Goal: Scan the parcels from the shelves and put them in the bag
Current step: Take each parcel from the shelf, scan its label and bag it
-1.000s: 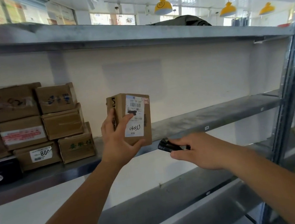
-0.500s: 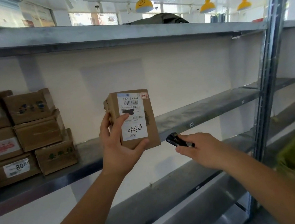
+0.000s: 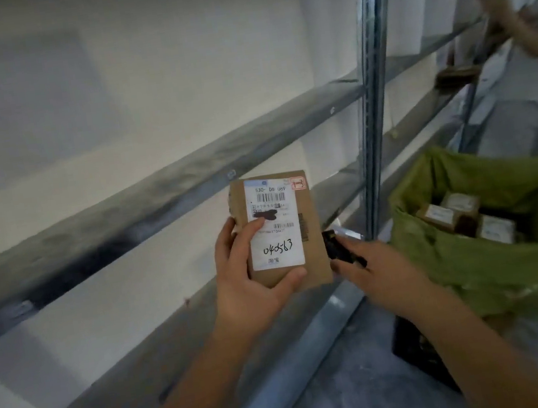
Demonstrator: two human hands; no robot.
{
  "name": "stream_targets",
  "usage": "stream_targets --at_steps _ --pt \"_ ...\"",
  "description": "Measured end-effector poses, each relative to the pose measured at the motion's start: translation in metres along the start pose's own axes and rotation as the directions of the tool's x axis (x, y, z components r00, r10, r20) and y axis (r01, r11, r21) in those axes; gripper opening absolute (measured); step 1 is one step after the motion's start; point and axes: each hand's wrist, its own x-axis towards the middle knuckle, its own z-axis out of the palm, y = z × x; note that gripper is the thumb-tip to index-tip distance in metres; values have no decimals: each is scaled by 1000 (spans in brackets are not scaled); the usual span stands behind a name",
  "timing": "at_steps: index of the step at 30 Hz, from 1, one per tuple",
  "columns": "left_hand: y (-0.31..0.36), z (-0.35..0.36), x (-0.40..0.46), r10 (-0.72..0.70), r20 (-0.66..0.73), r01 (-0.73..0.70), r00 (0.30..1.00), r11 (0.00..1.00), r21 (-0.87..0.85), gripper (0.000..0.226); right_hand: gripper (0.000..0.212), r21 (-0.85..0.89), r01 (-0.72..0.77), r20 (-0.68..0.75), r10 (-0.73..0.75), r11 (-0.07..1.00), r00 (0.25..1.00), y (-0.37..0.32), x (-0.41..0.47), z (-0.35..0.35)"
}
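While left hand (image 3: 251,282) grips parcel (image 3: 278,233) upright, right hand (image 3: 378,275) grasps scanner (image 3: 337,247) just beside it.

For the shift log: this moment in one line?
left hand: holds parcel | right hand: holds scanner | bag: open, parcels inside

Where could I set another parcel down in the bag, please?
In the green bag, the near, left part of the opening by the rim shows bare lining. The far right is crowded with three boxes. The left hand holds the parcel.
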Motion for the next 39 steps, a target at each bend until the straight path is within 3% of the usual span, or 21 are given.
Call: stream_targets --at_steps 5,14,19,25,31,36,39 --pt "7 119 -14 -120 161 138 980 985 -106 87 61 -85 -246 22 249 966 968 102 -27 -41" --pt "30 303 -1 -171 361 256 917 945 -205 85 51 -107 -455 7 459 884 889 252 -47 -134" --pt "51 374 18 -176 417 300 892 920 -253 82 67 -57 -548 -30 548 834 836 296 -46 -185" --pt "55 440 51 -202 497 374 844 886 -275 81 62 7 -631 -69 630 776 774 333 -31 -220" --pt "28 512 91 -240 617 497 750 820 -284 82 68 83 -719 -184 720 690 670 366 -4 -241" --pt "-10 590 139 -235 696 548 678 793 -266 80 72 34 -770 -278 746 638 606 398 30 -272" --pt "-26 642 170 -274 775 624 569 758 -190 76 75 42 -815 -273 791 578 548 415 57 -288"
